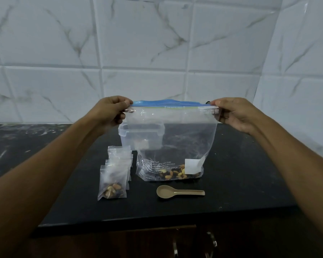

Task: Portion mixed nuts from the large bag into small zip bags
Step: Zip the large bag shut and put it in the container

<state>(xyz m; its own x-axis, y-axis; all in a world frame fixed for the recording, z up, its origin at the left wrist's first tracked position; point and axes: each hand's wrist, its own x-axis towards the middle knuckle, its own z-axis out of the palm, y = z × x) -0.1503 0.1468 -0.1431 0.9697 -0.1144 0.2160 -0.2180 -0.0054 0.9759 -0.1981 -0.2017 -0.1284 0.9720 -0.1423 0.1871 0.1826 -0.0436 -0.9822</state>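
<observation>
Both forearms extend from the lower corners toward the centre. Left hand [111, 111] pinches the left end of the large bag's [172, 138] top edge between thumb and curled fingers; right hand [235, 114] pinches the right end likewise. Held upright and stretched between the two grips, this bag has its base resting on the black countertop [241, 183].

Large bag: clear, thin, creased plastic with a blue zip strip [168, 103] along the top, white printed lettering low on the left face and a white square label low on the right. Mixed nuts [177, 174], pale yellow, tan and dark, form a shallow layer at the bottom.

Just left of it stand several small zip bags [117, 170], clear and overlapping in a row; the front one holds a small heap of brown nuts. A beige scoop [179, 191], smooth, with a round bowl and flat handle, lies in front of the large bag. Behind it sits a translucent plastic container [141, 135], seen partly through the bag. Wall: white marble-pattern tiles [138, 43].
</observation>
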